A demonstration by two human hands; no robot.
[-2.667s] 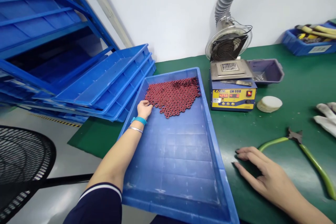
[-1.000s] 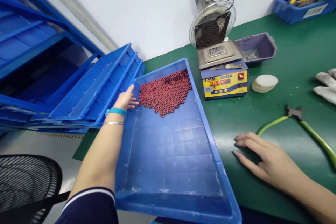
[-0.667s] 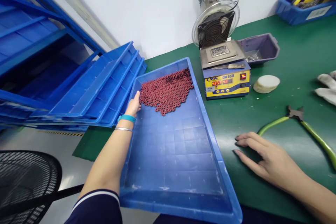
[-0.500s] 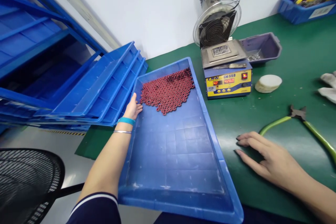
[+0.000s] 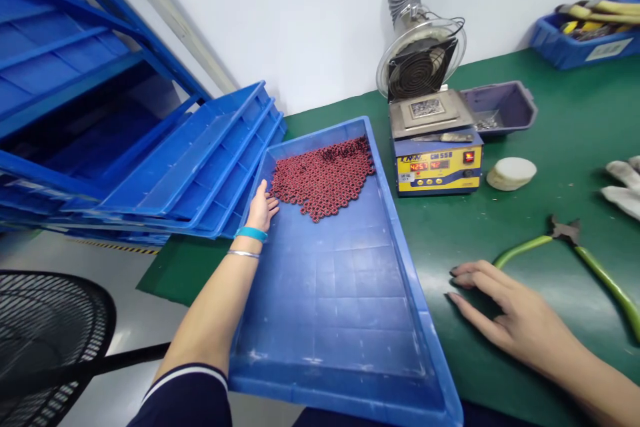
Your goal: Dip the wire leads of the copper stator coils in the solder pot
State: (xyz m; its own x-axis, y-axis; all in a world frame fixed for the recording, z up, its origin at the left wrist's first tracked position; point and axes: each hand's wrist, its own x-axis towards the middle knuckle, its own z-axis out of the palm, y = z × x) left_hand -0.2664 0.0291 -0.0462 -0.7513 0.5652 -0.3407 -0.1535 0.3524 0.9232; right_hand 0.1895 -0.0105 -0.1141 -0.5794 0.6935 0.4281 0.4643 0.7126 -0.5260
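My left hand [image 5: 262,208] rests at the left rim of a large blue tray [image 5: 327,287], thumb pointing up and fingers stretched loosely over the inside. Near those fingertips, many small round red-and-black parts [image 5: 325,180] are packed in one layer at the tray's far end. My right hand [image 5: 507,310] lies on the green tabletop right of the tray, its fingers apart and holding nothing. Just beyond it, green-handled cutting pliers [image 5: 565,230] lie with their handles spread; part of one handle is hidden behind the hand.
A soldering pot [image 5: 437,163] with a digital display stands behind, under a fume fan [image 5: 423,67]. Around it are a purple bin [image 5: 523,107], a white oval pad [image 5: 511,173] and a blue tool box [image 5: 580,47]. Stacked blue trays [image 5: 200,160] and a black fan [image 5: 50,340] are at left.
The view has shifted slightly, so the bench items appear a little lower. My left hand stays at the tray's rim and my right hand stays on the table. The display digits have changed.
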